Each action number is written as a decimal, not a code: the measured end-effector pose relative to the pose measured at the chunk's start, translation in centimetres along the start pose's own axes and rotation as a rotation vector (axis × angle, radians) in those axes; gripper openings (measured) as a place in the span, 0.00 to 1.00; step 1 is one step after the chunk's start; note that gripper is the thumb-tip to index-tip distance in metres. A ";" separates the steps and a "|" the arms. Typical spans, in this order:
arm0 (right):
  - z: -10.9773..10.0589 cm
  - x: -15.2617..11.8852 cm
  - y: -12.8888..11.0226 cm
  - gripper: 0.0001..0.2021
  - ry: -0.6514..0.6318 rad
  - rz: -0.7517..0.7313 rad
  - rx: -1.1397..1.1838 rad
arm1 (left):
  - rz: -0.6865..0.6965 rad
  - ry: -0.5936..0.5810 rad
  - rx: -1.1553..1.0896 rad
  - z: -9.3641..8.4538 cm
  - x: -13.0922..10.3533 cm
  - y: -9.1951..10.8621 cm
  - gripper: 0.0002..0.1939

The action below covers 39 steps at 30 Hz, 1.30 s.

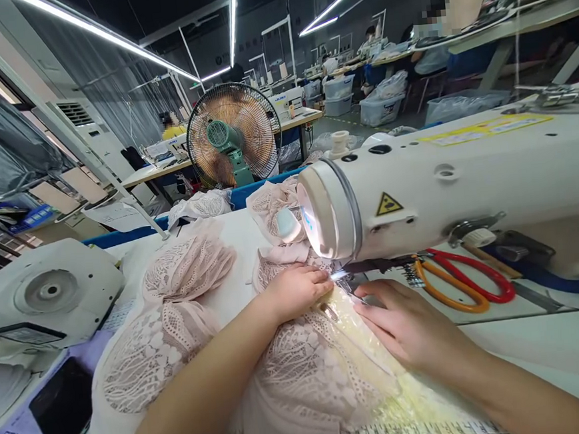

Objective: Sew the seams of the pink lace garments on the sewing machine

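Note:
Pale pink lace fabric lies spread on the sewing table under a white industrial sewing machine. My left hand rests flat on the lace just left of the needle area, fingers curled down onto the cloth. My right hand presses the lace from the right, fingertips close to the presser foot. The machine's lamp lights the cloth yellow between both hands. The needle itself is hidden behind the machine head.
Scissors with red and orange handles lie on the machine bed at right. More lace is bunched at left. A second white machine and a black phone sit far left. A standing fan and other workers are behind.

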State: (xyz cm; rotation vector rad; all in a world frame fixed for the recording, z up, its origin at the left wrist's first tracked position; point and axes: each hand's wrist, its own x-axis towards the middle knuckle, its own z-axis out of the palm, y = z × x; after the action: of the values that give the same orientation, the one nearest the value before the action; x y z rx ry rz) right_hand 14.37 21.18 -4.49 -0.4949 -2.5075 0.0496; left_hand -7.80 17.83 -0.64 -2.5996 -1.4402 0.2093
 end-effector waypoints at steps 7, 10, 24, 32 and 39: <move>-0.5 0.0 0.0 0.16 -0.038 0.067 0.042 | -0.130 0.045 -0.068 -2.4 -1.0 1.8 0.13; -0.9 0.1 -0.1 0.16 -0.023 0.098 0.071 | -0.152 -0.003 -0.151 -3.5 -1.6 4.1 0.09; -2.8 -0.4 -2.5 0.25 -0.455 0.024 0.804 | -0.805 0.576 -1.148 -1.6 -2.5 2.9 0.11; -1.7 0.2 -3.0 0.17 -0.391 0.274 0.640 | -0.655 0.171 -0.461 -0.8 -2.6 3.8 0.17; -0.8 -0.8 -2.8 0.15 -0.384 0.333 0.539 | -0.459 -0.239 -0.070 -2.2 -2.1 5.6 0.24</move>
State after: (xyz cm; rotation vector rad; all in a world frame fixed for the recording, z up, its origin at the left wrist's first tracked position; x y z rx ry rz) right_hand 14.44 18.22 -3.81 -0.7114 -2.5864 1.0013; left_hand -3.83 13.01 0.45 -2.2683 -2.1103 0.4239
